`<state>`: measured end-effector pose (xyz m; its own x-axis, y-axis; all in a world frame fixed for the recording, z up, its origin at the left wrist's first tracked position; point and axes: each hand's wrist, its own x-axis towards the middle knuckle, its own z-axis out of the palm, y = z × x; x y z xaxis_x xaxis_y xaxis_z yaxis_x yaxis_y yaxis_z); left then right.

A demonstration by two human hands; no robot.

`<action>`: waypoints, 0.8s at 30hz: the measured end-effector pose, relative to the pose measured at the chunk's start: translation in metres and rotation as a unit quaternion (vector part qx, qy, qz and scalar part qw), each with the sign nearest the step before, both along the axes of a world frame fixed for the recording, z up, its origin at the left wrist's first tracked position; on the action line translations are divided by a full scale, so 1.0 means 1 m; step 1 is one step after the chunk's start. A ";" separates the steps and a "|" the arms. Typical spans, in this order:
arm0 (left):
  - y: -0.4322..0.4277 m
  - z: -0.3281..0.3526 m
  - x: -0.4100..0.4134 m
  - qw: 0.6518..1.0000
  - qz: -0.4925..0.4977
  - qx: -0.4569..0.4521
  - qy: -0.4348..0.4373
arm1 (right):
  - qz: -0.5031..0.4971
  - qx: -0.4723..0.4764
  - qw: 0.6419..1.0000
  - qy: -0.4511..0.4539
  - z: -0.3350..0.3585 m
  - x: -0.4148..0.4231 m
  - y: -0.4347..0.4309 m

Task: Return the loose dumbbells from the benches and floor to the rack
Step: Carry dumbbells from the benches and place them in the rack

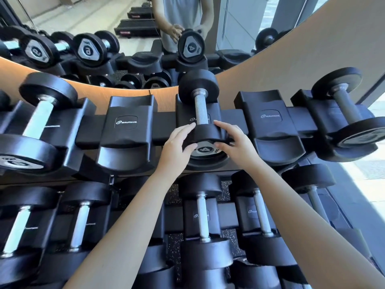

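Behind the rack (125, 140) ran a tan wall and a mirror (133, 24), which reflected the dumbbells, some treadmills and a person's torso. Black speckled flooring showed between the lower tiers, and bright daylight came in at the right edge of the frame.

Both forearms reached up from the bottom of the frame to the middle of the top tier. The left hand (177, 144) and the right hand (235, 140) cupped the near head of a small dumbbell (201, 113) from either side, fingers pressed together and curved against its black rim, thumbs underneath. That dumbbell lay in its cradle at frame centre, its knurled handle pointing away from the camera.

Its near end cap read "4". An empty cradle (127, 122) just to the left carried the word "NAUTILUS", as did another empty cradle to the right.
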<state>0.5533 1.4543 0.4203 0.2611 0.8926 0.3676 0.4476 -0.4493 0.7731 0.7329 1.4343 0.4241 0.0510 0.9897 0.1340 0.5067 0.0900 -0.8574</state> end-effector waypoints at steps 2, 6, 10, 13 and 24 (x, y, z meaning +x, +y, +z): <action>0.002 -0.001 0.002 1.000 0.001 0.016 0.011 | -0.003 0.001 1.000 0.019 -0.005 0.000 0.000; 0.006 -0.002 0.005 0.999 0.017 0.030 0.020 | -0.025 -0.003 0.994 0.105 -0.010 0.000 0.001; 0.009 -0.007 0.002 1.000 0.020 0.005 0.005 | -0.027 -0.014 0.996 0.089 -0.006 -0.002 0.006; 0.010 -0.017 -0.001 0.998 0.018 -0.047 -0.044 | -0.018 0.000 1.000 -0.011 0.003 -0.005 0.012; 0.017 -0.024 -0.008 0.998 -0.002 -0.051 -0.032 | 0.009 0.038 0.998 -0.055 0.006 0.000 0.019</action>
